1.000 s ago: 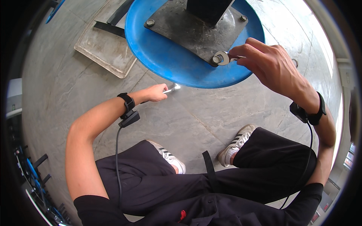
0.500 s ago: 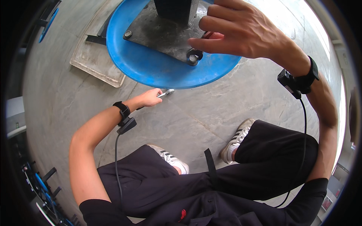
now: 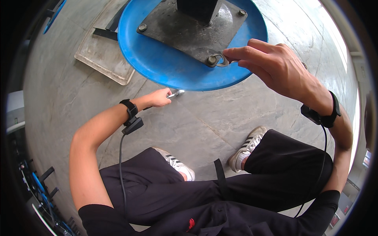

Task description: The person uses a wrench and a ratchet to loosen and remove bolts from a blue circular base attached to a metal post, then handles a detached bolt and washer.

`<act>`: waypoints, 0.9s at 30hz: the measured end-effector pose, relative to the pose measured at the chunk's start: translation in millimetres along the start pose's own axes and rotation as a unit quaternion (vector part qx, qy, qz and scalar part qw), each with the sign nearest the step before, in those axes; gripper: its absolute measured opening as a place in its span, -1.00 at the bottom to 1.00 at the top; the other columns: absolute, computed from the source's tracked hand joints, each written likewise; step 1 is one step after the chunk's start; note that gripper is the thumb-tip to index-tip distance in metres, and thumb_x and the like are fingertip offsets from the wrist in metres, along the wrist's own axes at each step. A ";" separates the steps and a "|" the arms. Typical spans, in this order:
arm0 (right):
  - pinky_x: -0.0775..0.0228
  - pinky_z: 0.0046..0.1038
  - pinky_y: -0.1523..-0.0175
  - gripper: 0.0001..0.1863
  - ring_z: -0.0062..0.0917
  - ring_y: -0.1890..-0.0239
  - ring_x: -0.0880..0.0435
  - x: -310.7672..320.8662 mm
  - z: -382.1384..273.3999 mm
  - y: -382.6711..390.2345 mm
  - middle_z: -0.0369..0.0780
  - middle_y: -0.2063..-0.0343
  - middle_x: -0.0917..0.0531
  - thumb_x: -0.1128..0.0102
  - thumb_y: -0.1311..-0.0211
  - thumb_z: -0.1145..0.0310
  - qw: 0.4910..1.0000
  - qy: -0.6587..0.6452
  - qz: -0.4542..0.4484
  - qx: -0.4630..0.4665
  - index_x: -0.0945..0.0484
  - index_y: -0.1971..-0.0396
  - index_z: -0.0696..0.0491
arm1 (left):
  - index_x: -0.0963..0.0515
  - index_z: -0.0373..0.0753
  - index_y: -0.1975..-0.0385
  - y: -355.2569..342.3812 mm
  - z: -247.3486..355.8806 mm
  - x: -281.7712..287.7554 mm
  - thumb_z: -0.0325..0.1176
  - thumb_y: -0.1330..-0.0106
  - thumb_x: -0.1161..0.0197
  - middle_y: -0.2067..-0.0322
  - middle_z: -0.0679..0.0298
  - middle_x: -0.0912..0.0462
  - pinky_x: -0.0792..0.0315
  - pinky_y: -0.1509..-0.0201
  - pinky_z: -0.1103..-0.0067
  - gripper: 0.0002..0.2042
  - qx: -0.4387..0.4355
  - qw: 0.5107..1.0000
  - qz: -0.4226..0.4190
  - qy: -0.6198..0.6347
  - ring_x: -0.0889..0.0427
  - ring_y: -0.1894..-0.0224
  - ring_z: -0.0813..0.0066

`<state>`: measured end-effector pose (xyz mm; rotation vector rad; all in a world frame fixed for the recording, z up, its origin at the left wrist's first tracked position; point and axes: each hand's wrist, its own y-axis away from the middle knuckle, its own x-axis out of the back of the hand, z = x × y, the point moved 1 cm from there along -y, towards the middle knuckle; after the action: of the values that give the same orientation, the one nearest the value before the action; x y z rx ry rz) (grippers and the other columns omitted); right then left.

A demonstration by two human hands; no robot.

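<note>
The right hand (image 3: 277, 69) had swung back out to the right of the near bolt (image 3: 212, 59); half a second earlier it stood higher, over the metal plate (image 3: 185, 35). The wrench (image 3: 224, 61) went with it, and its end now sat at the bolt's right side. That put the wrench back at the bolt for the work there — though whether it gripped the head, or the bolt had turned, I could not tell. The thumb and fingers were narrow, pinching the wrench, which their tips partly hid. The left hand (image 3: 159, 97) had hardly shifted: near the middle of the frame, just below the blue dish, its fingers were curled around a shiny-headed metal tool (image 3: 179, 93).

The blue dish (image 3: 157, 72), round and with a raised rim, filled the upper middle of the frame. In it lay the metal plate, with a dark post (image 3: 195, 10) rising from it and bolts showing at three corners — the near one toward the dish's lower right. At upper left, a pale, shallow tray (image 3: 100, 69) bore dark strips (image 3: 105, 34), partly hidden by the dish.
</note>
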<state>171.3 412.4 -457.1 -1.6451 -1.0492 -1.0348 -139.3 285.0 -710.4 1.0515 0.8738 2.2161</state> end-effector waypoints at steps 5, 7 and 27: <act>-0.32 -0.54 0.59 -0.81 -0.56 0.59 -0.61 -0.6 -5.4 -2.3 -0.28 0.49 -0.61 -0.12 -0.34 0.32 0.999 0.042 -0.011 0.002 -0.54 0.09 -0.03 | -0.39 -0.33 0.01 -0.6 -4.8 -5.0 -0.33 -0.18 -0.20 0.33 0.18 -0.56 -0.38 0.20 0.44 -0.61 -0.003 1.000 0.003 -0.002 -0.52 0.26 0.40; -0.33 -0.54 0.59 -0.81 -0.55 0.59 -0.61 -0.6 -3.4 0.1 -0.27 0.49 -0.61 -0.13 -0.34 0.33 1.000 0.028 -0.007 -0.005 -0.54 0.09 -0.03 | -0.39 -0.34 0.00 -2.9 -4.7 -7.0 -0.32 -0.19 -0.21 0.32 0.17 -0.57 -0.39 0.18 0.43 -0.60 -0.006 1.000 -0.002 0.016 -0.52 0.23 0.37; -0.38 -0.47 0.57 -0.81 -0.46 0.62 -0.60 2.3 -4.3 -0.9 -0.24 0.44 -0.61 -0.14 -0.32 0.40 0.999 -0.024 -0.021 -0.042 -0.54 0.09 0.00 | -0.45 -0.31 0.05 4.5 4.1 2.3 -0.28 -0.13 -0.20 0.20 0.01 -0.62 -0.42 0.04 0.33 -0.61 0.008 1.000 -0.001 -0.021 -0.58 0.09 0.13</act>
<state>170.4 408.9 -453.6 -1.7286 -1.0895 -1.0843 -138.1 285.0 -703.9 1.1001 0.8745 2.1811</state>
